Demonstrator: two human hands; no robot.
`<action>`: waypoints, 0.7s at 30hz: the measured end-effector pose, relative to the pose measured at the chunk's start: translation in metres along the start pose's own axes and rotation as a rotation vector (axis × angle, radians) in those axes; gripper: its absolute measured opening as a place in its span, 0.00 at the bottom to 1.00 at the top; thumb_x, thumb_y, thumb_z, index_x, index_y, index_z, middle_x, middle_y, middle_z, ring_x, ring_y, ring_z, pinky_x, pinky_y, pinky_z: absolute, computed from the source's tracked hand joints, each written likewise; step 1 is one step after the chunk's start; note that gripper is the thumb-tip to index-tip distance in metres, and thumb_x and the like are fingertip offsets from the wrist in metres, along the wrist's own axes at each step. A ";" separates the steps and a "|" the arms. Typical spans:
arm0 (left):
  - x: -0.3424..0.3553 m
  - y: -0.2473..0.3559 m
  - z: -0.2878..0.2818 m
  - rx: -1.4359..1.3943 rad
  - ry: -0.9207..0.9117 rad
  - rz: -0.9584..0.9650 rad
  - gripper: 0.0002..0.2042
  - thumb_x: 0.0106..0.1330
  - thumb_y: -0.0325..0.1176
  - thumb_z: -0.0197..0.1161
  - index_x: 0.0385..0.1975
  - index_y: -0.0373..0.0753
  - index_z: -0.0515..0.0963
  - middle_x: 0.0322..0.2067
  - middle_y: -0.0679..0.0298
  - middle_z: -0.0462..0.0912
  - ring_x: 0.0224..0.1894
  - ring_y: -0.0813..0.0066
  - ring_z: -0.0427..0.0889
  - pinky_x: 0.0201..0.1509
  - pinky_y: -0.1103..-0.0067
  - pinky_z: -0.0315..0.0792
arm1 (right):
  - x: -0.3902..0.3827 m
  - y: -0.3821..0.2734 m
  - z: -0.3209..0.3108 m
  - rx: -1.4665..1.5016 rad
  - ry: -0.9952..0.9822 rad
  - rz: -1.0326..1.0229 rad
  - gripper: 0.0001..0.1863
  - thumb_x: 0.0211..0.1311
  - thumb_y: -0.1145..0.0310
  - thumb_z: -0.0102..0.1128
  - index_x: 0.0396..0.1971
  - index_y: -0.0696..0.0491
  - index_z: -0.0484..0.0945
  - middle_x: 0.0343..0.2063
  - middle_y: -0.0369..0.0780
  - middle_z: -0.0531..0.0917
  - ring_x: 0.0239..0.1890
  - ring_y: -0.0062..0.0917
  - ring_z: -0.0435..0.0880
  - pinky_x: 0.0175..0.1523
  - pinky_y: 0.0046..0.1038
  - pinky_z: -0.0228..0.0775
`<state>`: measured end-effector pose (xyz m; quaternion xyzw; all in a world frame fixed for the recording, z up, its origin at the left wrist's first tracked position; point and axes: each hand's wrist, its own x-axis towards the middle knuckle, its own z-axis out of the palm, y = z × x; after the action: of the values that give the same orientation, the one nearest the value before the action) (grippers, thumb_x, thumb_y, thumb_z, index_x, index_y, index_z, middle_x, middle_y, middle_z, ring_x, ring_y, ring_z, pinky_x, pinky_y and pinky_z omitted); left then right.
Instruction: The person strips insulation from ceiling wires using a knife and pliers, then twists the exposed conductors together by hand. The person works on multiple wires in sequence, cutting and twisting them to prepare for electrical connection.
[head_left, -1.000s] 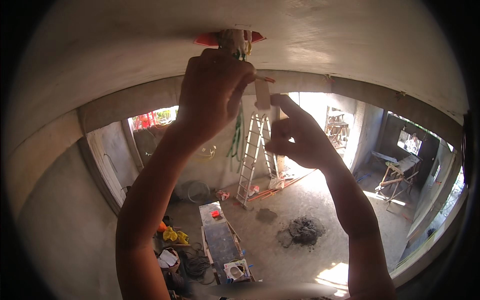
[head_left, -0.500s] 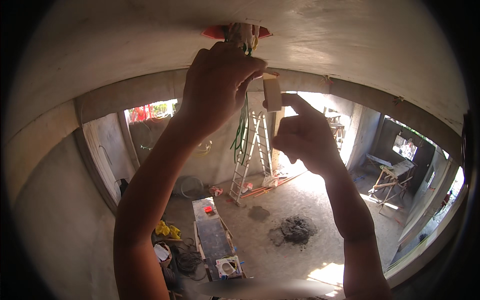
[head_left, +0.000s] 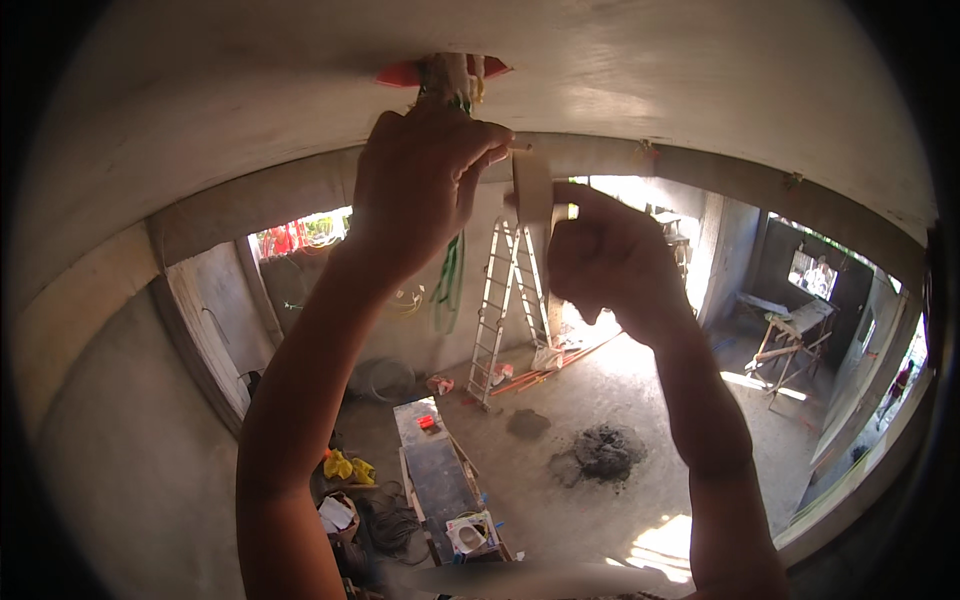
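Observation:
Overhead, my left hand [head_left: 415,185] is raised close to a bundle of wires [head_left: 452,80] that comes out of a red-edged opening [head_left: 400,74] in the ceiling. Its thumb and forefinger are pinched together; a small brownish tip shows at them, too small to name. Green wires [head_left: 449,285] dangle below this hand. Just right of the pinch hangs a cream-coloured tape roll [head_left: 533,187], seen edge-on and blurred. The forefinger of my right hand [head_left: 615,260] reaches into or behind it, while the other fingers curl into the palm.
A folding ladder [head_left: 500,300] stands by the far wall. Below lies a long dark plank bench [head_left: 440,480] with a red item on it. Cement mix [head_left: 605,452] is heaped on the floor. Yellow bags [head_left: 348,467] lie at left; a wooden trestle [head_left: 790,345] stands at right.
The view has shifted a little, so the ceiling opening and both my hands' surroundings sit differently. The roll has swung slightly and blurred; the green wires have swayed left. Both hands keep their grip.

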<state>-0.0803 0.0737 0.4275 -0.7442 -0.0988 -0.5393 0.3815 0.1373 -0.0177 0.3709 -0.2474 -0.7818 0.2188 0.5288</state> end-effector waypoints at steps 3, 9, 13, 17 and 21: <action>0.000 -0.001 0.000 -0.016 -0.034 0.035 0.06 0.66 0.31 0.71 0.41 0.43 0.85 0.34 0.65 0.85 0.39 0.65 0.82 0.47 0.70 0.71 | 0.044 -0.004 -0.034 0.093 -0.014 -0.180 0.27 0.62 0.73 0.62 0.63 0.55 0.76 0.23 0.39 0.83 0.21 0.19 0.81 0.28 0.25 0.76; -0.004 -0.003 -0.003 -0.068 0.055 0.008 0.05 0.66 0.31 0.71 0.40 0.43 0.84 0.34 0.66 0.85 0.38 0.66 0.82 0.45 0.69 0.69 | 0.036 0.024 0.018 -0.750 0.177 0.158 0.34 0.55 0.69 0.69 0.64 0.49 0.71 0.28 0.40 0.86 0.35 0.35 0.88 0.48 0.38 0.80; -0.001 0.000 0.002 -0.046 0.024 0.051 0.05 0.65 0.31 0.72 0.38 0.44 0.84 0.32 0.67 0.84 0.37 0.68 0.82 0.45 0.71 0.68 | 0.004 -0.001 0.005 -0.079 0.025 -0.002 0.33 0.59 0.72 0.68 0.65 0.61 0.71 0.24 0.35 0.84 0.22 0.20 0.82 0.38 0.29 0.79; -0.002 -0.001 0.002 -0.069 0.081 0.085 0.05 0.65 0.30 0.72 0.38 0.43 0.84 0.32 0.68 0.85 0.37 0.68 0.82 0.45 0.71 0.68 | 0.057 -0.001 -0.020 -0.172 0.283 -0.177 0.25 0.62 0.77 0.60 0.61 0.58 0.76 0.24 0.37 0.82 0.22 0.22 0.81 0.34 0.29 0.79; -0.005 -0.005 -0.004 -0.019 0.041 0.023 0.05 0.65 0.29 0.72 0.38 0.43 0.84 0.34 0.69 0.86 0.37 0.70 0.82 0.47 0.71 0.68 | 0.031 0.020 0.031 -0.886 0.218 0.281 0.33 0.59 0.71 0.67 0.66 0.53 0.70 0.28 0.36 0.84 0.29 0.20 0.84 0.45 0.31 0.79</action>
<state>-0.0884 0.0757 0.4255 -0.7378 -0.0773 -0.5509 0.3822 0.1015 0.0142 0.3704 -0.5741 -0.6987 -0.0932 0.4167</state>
